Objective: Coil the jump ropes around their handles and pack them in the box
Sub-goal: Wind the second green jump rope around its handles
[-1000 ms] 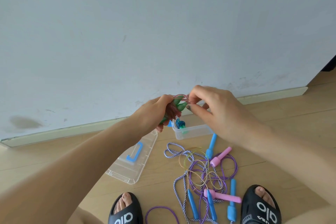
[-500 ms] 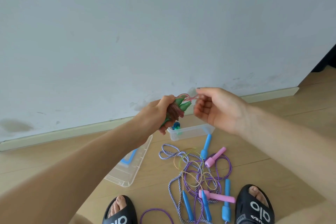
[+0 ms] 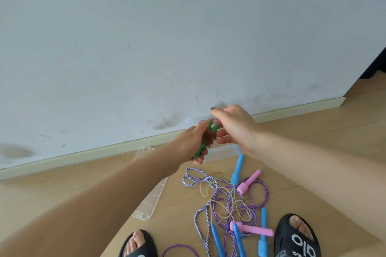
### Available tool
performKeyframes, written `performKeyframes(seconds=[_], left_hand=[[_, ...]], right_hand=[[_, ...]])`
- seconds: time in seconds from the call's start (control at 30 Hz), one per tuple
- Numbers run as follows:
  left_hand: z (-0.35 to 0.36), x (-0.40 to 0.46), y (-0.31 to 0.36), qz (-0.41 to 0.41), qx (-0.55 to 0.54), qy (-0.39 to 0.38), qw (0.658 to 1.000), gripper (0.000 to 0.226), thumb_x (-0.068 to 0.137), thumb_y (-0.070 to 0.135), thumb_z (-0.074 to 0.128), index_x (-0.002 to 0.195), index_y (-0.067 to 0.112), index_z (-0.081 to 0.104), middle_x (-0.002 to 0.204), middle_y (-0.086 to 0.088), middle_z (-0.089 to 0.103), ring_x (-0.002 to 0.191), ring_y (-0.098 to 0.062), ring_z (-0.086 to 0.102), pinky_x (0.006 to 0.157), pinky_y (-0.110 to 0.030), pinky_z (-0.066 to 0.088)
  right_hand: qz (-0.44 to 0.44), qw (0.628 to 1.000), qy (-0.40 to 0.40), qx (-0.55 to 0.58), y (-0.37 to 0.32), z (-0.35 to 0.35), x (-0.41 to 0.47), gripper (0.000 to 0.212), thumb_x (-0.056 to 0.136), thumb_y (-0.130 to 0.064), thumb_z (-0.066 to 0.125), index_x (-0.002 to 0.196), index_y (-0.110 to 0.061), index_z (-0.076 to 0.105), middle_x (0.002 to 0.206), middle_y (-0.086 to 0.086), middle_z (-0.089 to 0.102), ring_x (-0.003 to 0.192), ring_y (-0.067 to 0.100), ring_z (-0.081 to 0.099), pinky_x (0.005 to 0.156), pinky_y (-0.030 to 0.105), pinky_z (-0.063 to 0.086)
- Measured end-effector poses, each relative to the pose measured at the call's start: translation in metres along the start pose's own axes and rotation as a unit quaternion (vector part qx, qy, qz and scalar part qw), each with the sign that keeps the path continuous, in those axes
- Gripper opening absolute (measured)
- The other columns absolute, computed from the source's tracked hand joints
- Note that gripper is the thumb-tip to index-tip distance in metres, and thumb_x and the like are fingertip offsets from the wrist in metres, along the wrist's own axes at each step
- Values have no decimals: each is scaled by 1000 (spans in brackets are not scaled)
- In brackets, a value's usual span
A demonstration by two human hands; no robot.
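My left hand [image 3: 191, 142] grips a green-handled jump rope [image 3: 205, 139] with a reddish cord coiled round the two handles. My right hand [image 3: 234, 127] is right beside it and pinches the pink loose end of the cord at the top of the bundle. Behind and below both hands sits the clear plastic box [image 3: 221, 152], mostly hidden. On the floor lies a tangle of ropes [image 3: 227, 200]: purple, blue-and-white braided and thin yellow cords with blue handles [image 3: 238, 169] and pink handles [image 3: 249, 181].
The clear box lid [image 3: 152, 198] lies on the wooden floor under my left forearm. A grey wall with a pale skirting board [image 3: 83, 156] runs just behind the box. My feet in black slippers [image 3: 296, 238] stand at the bottom edge beside the ropes.
My right hand has moved back in against the bundle and lifted over its top with the cord end. The view has shifted down and left; both hands sit a little lower.
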State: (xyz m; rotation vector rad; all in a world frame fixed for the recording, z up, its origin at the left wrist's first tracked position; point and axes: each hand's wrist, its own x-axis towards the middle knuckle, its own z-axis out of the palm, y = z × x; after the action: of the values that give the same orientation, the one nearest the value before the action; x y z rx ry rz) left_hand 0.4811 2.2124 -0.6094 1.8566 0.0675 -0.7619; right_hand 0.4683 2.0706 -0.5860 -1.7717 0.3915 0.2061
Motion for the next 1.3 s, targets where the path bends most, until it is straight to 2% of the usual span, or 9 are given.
performKeyframes(seconds=[0.07,0.3,0.47,0.57,0.7,0.83,1.03,1.13,1.3], left_hand=[[2,13,-3,-12,-15,0,1000,63,97,60,32,110,5,62,75,-11,57,58,-23,55,67,-34,52],[18,71,-11,-61,-49,-4,997,59,95,61,38,102,11,66,77,-10,62,61,-24,58,68,-34,53],[35,122,-27,-77,-45,5,996,53,95,60,31,98,25,70,88,0,70,72,-17,63,84,-37,58],[38,148,-41,-121,-108,17,987,59,98,60,26,109,20,68,107,-6,70,97,-21,68,90,-41,57],[36,184,-53,-160,-144,7,977,66,101,55,20,110,11,69,101,-9,71,100,-22,66,93,-38,52],[32,223,-58,-158,-122,5,980,67,101,56,18,100,11,69,93,-9,70,92,-24,64,98,-39,49],[14,281,-85,-172,-97,138,971,52,101,42,32,106,2,64,92,-13,64,81,-26,61,94,-38,54],[12,297,-99,-216,-111,137,960,41,99,40,35,95,7,58,90,-10,61,85,-25,60,100,-42,50],[23,310,-109,-278,-109,84,951,35,99,45,32,99,15,51,90,-1,52,99,-22,51,93,-36,43]], right_hand=[[27,999,-18,-24,5,-6,8,54,76,-50,64,113,-11,53,98,9,64,75,20,66,78,40,61],[155,977,-141,45,38,-17,41,36,92,-49,59,102,-14,64,105,17,67,94,28,67,94,39,53],[172,976,-94,99,75,-6,87,32,92,-46,59,100,-17,70,103,11,74,101,28,72,90,38,57],[185,975,-76,97,98,-6,118,25,89,-42,60,96,-20,70,101,6,74,102,26,71,95,42,54],[189,975,-55,106,128,4,158,21,88,-28,67,103,-13,69,108,11,75,96,26,73,86,44,59],[177,983,-25,49,142,9,203,28,82,-25,74,101,-4,73,98,12,77,88,27,75,83,45,61],[193,975,-41,-101,169,7,271,27,78,-21,74,98,-3,68,94,15,73,84,28,73,79,41,62],[202,963,-62,-169,197,21,295,42,63,-28,73,99,-7,72,96,15,75,87,30,73,80,47,61],[152,952,-115,-239,222,47,306,24,87,-23,65,108,-14,71,102,3,71,94,24,67,79,28,51]])
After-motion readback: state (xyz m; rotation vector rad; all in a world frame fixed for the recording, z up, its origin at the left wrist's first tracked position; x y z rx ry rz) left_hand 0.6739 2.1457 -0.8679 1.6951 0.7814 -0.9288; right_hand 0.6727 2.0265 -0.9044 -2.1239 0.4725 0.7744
